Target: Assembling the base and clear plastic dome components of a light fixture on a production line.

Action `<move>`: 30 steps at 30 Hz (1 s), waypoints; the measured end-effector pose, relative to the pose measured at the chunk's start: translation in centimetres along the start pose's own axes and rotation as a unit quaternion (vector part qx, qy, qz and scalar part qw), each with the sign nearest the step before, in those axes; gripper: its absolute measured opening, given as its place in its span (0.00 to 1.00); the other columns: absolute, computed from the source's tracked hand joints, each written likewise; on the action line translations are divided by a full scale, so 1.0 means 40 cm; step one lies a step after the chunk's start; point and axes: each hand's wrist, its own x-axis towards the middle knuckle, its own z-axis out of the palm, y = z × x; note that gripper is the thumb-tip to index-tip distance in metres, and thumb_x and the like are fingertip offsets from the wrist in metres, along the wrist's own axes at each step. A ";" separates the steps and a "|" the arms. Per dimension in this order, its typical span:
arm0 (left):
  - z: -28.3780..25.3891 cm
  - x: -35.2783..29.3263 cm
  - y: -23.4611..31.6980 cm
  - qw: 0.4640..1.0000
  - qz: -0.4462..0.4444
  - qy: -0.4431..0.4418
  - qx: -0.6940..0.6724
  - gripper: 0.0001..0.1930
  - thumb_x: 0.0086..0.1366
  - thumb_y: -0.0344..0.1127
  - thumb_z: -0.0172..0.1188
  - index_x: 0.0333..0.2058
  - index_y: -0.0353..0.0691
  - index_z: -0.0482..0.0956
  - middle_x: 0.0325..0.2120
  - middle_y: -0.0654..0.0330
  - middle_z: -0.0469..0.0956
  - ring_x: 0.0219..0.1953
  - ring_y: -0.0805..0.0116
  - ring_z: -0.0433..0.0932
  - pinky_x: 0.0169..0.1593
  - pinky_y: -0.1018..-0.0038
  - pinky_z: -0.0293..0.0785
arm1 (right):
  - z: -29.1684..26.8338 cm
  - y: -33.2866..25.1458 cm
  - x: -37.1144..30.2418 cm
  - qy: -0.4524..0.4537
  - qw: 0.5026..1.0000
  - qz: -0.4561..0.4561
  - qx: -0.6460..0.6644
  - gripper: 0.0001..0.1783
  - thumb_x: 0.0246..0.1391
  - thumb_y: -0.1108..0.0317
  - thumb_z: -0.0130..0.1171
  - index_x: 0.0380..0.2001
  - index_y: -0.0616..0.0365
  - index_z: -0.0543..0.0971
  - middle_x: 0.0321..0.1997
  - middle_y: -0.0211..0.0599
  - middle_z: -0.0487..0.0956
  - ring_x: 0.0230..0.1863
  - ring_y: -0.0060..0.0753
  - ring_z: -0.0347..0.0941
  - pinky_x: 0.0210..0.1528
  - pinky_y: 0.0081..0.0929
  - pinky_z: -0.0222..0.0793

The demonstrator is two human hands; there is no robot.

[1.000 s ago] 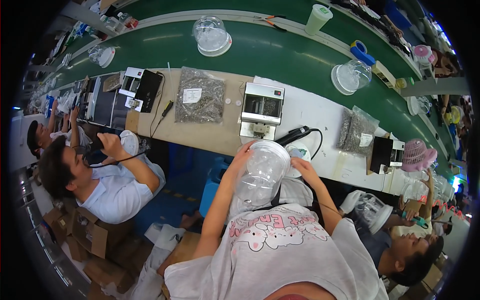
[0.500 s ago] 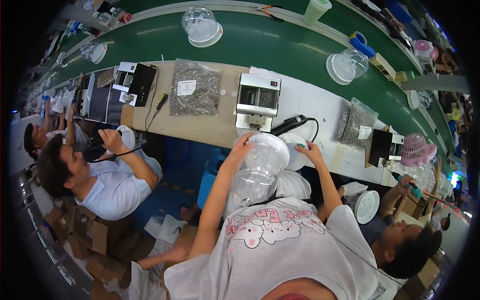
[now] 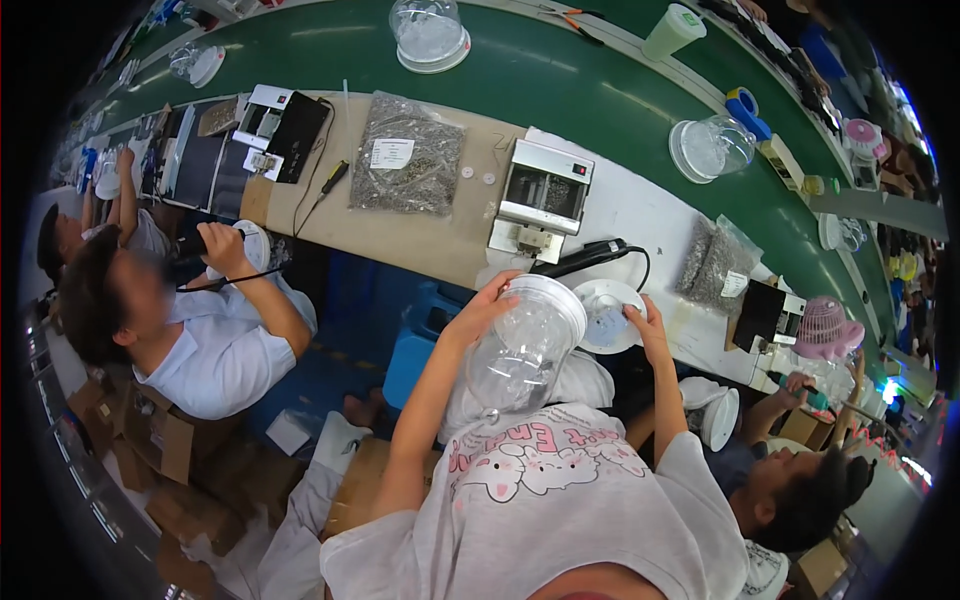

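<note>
My left hand [image 3: 488,308] is closed on the white rim of a clear plastic dome [image 3: 520,355], which hangs rounded end down in front of my shirt. Pinched by its right edge, a white round plate [image 3: 610,318] is in my right hand [image 3: 645,325]. The plate sits just right of the dome's rim, with a bluish clear patch in its middle. Beyond both lies a black corded electric screwdriver [image 3: 585,258] on the bench. Past it stands a silver and black screw feeder [image 3: 543,190].
Bags of small screws lie on the bench, one left [image 3: 408,155] and one right [image 3: 715,265]. More domes, such as one [image 3: 712,148] at right, rest on the green conveyor [image 3: 570,85]. Co-workers sit on both sides; a blue stool [image 3: 412,350] stands left of my arm.
The white plate now shows more of its face, and its bluish middle has come into view. The dome has tilted slightly. The whole view has shifted and turned a little.
</note>
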 end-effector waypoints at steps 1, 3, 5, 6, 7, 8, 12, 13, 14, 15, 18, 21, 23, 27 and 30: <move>-0.004 -0.007 0.010 1.000 0.002 0.001 -0.001 0.24 0.58 0.31 0.53 0.54 0.40 0.60 0.46 0.63 0.66 0.49 0.74 0.64 0.53 0.79 0.59 | 0.010 -0.011 -0.006 -0.015 0.999 -0.007 -0.034 0.14 0.52 0.63 0.54 0.40 0.59 0.72 0.35 0.26 0.74 0.37 0.17 0.67 0.41 0.17 0.61; -0.011 -0.027 0.028 1.000 -0.004 -0.001 -0.006 0.26 0.56 0.31 0.55 0.54 0.39 0.60 0.46 0.62 0.66 0.49 0.74 0.64 0.53 0.79 0.59 | 0.044 -0.028 -0.020 -0.016 1.000 -0.006 -0.014 0.13 0.51 0.63 0.55 0.37 0.59 0.73 0.32 0.25 0.74 0.35 0.16 0.66 0.39 0.16 0.61; -0.035 -0.047 0.009 1.000 0.012 0.011 -0.004 0.27 0.55 0.30 0.56 0.54 0.38 0.59 0.46 0.62 0.66 0.48 0.74 0.65 0.53 0.79 0.59 | 0.076 -0.046 -0.026 -0.027 0.999 -0.016 -0.011 0.10 0.50 0.63 0.56 0.33 0.58 0.73 0.29 0.24 0.73 0.32 0.15 0.65 0.36 0.16 0.60; -0.049 -0.053 -0.003 0.999 0.025 0.021 -0.001 0.29 0.53 0.30 0.56 0.55 0.37 0.59 0.46 0.62 0.67 0.48 0.74 0.65 0.53 0.79 0.59 | 0.095 -0.056 -0.018 -0.031 0.999 -0.017 -0.011 0.10 0.50 0.63 0.56 0.33 0.58 0.73 0.29 0.24 0.73 0.32 0.15 0.65 0.36 0.16 0.60; -0.057 -0.063 -0.023 0.999 0.022 0.023 -0.003 0.29 0.53 0.30 0.56 0.55 0.37 0.59 0.46 0.62 0.67 0.48 0.74 0.65 0.53 0.79 0.59 | 0.118 -0.070 -0.022 -0.045 0.999 -0.020 -0.005 0.10 0.50 0.63 0.56 0.33 0.58 0.73 0.28 0.24 0.73 0.32 0.15 0.65 0.36 0.16 0.60; -0.059 -0.075 -0.040 0.997 0.044 0.017 -0.053 0.30 0.51 0.29 0.57 0.55 0.37 0.59 0.46 0.62 0.67 0.48 0.74 0.65 0.53 0.79 0.59 | 0.140 -0.081 -0.027 -0.060 0.998 -0.022 0.002 0.10 0.50 0.63 0.56 0.32 0.58 0.73 0.28 0.24 0.72 0.32 0.14 0.65 0.36 0.15 0.60; -0.014 -0.104 -0.033 0.987 0.066 0.022 -0.144 0.30 0.48 0.31 0.58 0.52 0.36 0.61 0.43 0.62 0.68 0.46 0.74 0.67 0.51 0.80 0.61 | 0.171 -0.087 -0.038 -0.097 0.994 -0.036 -0.020 0.10 0.50 0.64 0.56 0.31 0.58 0.72 0.28 0.23 0.71 0.32 0.14 0.64 0.35 0.15 0.60; 0.005 -0.118 -0.009 0.988 0.065 0.019 -0.136 0.30 0.47 0.36 0.61 0.50 0.37 0.63 0.41 0.63 0.69 0.45 0.74 0.68 0.49 0.80 0.63 | 0.168 -0.083 -0.047 -0.097 0.995 -0.034 -0.016 0.10 0.50 0.64 0.56 0.31 0.58 0.72 0.28 0.23 0.71 0.32 0.14 0.64 0.35 0.15 0.60; 0.019 -0.125 0.001 0.989 0.061 0.020 -0.134 0.30 0.47 0.36 0.61 0.50 0.37 0.63 0.41 0.63 0.69 0.45 0.74 0.68 0.49 0.80 0.63 | 0.162 -0.077 -0.058 -0.090 0.995 -0.034 0.001 0.10 0.49 0.63 0.57 0.30 0.58 0.72 0.27 0.23 0.71 0.31 0.13 0.64 0.35 0.14 0.59; 0.032 -0.128 0.006 0.989 0.069 0.010 -0.133 0.31 0.47 0.38 0.63 0.50 0.37 0.63 0.40 0.64 0.69 0.44 0.74 0.68 0.48 0.81 0.64 | 0.153 -0.072 -0.069 -0.081 0.996 -0.033 0.018 0.10 0.49 0.63 0.58 0.30 0.58 0.73 0.26 0.23 0.71 0.31 0.13 0.63 0.34 0.13 0.59; 0.082 -0.133 0.022 0.995 0.052 0.023 -0.086 0.35 0.46 0.48 0.66 0.49 0.38 0.63 0.37 0.64 0.69 0.41 0.75 0.69 0.44 0.81 0.66 | 0.090 -0.045 -0.107 -0.020 0.996 -0.029 0.079 0.09 0.48 0.65 0.57 0.29 0.58 0.73 0.25 0.23 0.72 0.29 0.13 0.65 0.33 0.14 0.59; 0.102 -0.120 -0.009 0.995 0.031 0.019 -0.091 0.41 0.40 0.60 0.66 0.46 0.38 0.64 0.35 0.64 0.68 0.37 0.76 0.68 0.40 0.81 0.66 | 0.022 -0.014 -0.146 0.056 0.985 -0.014 0.162 0.09 0.46 0.64 0.57 0.29 0.58 0.73 0.25 0.23 0.71 0.27 0.13 0.64 0.31 0.14 0.58; 0.129 -0.104 -0.033 0.993 0.072 0.009 -0.089 0.38 0.43 0.61 0.63 0.44 0.37 0.64 0.32 0.63 0.66 0.36 0.75 0.66 0.42 0.80 0.63 | -0.017 0.010 -0.170 0.086 0.973 -0.007 0.212 0.10 0.44 0.66 0.57 0.31 0.59 0.73 0.27 0.26 0.73 0.30 0.17 0.67 0.34 0.15 0.61; 0.144 -0.073 -0.063 0.987 0.137 -0.042 -0.067 0.35 0.46 0.63 0.60 0.39 0.36 0.66 0.28 0.61 0.62 0.33 0.71 0.61 0.43 0.75 0.58 | -0.062 0.051 -0.203 0.113 0.957 -0.009 0.267 0.13 0.44 0.66 0.57 0.34 0.60 0.73 0.31 0.29 0.75 0.34 0.20 0.70 0.38 0.17 0.64; 0.133 -0.071 -0.063 0.984 0.164 -0.057 -0.023 0.36 0.43 0.64 0.61 0.39 0.37 0.67 0.27 0.63 0.61 0.32 0.71 0.60 0.41 0.74 0.58 | -0.032 0.024 -0.196 0.154 0.952 -0.021 0.265 0.11 0.47 0.67 0.56 0.34 0.60 0.73 0.30 0.27 0.74 0.33 0.17 0.68 0.36 0.15 0.62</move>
